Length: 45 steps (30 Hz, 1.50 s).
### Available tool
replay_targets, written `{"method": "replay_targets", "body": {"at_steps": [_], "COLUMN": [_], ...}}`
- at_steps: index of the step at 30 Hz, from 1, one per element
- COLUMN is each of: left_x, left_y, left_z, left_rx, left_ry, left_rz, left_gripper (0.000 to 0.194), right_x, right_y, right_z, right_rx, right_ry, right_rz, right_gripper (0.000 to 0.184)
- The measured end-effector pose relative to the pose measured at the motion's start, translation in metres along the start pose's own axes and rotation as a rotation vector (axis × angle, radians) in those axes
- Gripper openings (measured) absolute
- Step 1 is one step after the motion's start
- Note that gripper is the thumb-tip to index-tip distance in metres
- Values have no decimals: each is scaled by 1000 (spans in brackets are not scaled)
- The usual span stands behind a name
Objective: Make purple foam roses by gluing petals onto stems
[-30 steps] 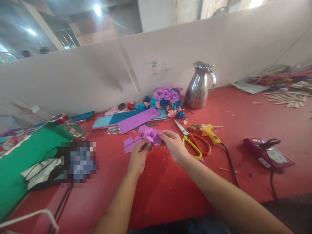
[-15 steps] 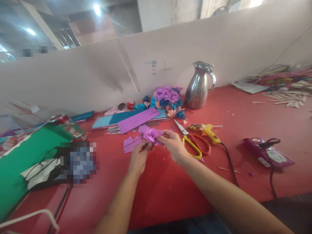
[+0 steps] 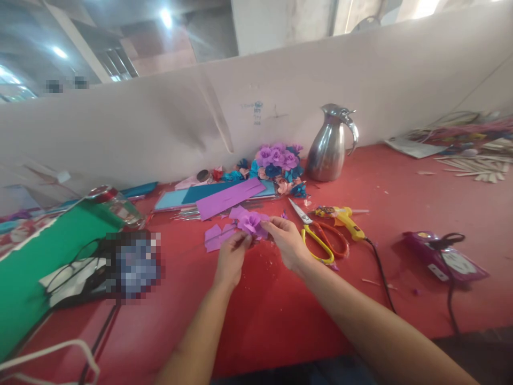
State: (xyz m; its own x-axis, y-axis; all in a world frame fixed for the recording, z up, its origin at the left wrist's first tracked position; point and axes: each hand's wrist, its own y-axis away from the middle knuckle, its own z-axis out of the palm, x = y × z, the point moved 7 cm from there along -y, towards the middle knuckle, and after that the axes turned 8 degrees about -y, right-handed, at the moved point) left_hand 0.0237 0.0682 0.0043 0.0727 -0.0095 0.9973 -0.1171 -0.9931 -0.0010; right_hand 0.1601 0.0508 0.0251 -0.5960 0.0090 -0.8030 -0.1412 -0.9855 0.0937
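A purple paper flower (image 3: 252, 222) is held between my two hands above the red table. Pinched at its lower left is my left hand (image 3: 232, 254); what its fingertips grip underneath is partly hidden. My right hand (image 3: 286, 240) pinches a petal on the flower's right side. Cut purple paper pieces (image 3: 216, 237) lie just behind and left of the flower. Beyond them a purple paper strip (image 3: 230, 199) rests across blue sheets (image 3: 172, 200). Scissors (image 3: 318, 235) with one yellow and one red handle lie open, right of my right hand.
A yellow glue gun (image 3: 348, 220) lies right of the scissors, its cord running to a purple power strip (image 3: 444, 256). Behind stand a steel jug (image 3: 329, 144) and a bunch of paper flowers (image 3: 276, 160). At left are a glass jar (image 3: 118, 206) and a green board (image 3: 52, 256).
The view has shifted slightly, so everything sits a little further right. Both hands stay on the flower, with the right fingers' grip on the petal edge slightly altered.
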Motion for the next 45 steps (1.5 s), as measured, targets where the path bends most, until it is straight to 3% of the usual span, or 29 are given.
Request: {"method": "replay_targets", "body": {"at_steps": [12, 21, 30, 37, 45], "left_x": [1, 7, -2, -1, 4], "left_y": [2, 5, 3, 5, 7], "left_z": [-2, 2, 2, 1, 3], "left_rx": [49, 41, -1, 74, 77], "left_ry": [-11, 50, 10, 39, 47], "left_rz": [28, 37, 33, -9, 14], "left_gripper": [20, 27, 23, 27, 24], "right_x": [8, 3, 0, 4, 11], "right_y": [4, 8, 5, 6, 6], "right_z": [5, 6, 1, -1, 3], "right_rx": [-40, -8, 51, 86, 23], "right_ry": [-45, -42, 55, 18, -71], "right_rz": [-32, -33, -26, -19, -50], "right_gripper": [23, 18, 18, 18, 21]}}
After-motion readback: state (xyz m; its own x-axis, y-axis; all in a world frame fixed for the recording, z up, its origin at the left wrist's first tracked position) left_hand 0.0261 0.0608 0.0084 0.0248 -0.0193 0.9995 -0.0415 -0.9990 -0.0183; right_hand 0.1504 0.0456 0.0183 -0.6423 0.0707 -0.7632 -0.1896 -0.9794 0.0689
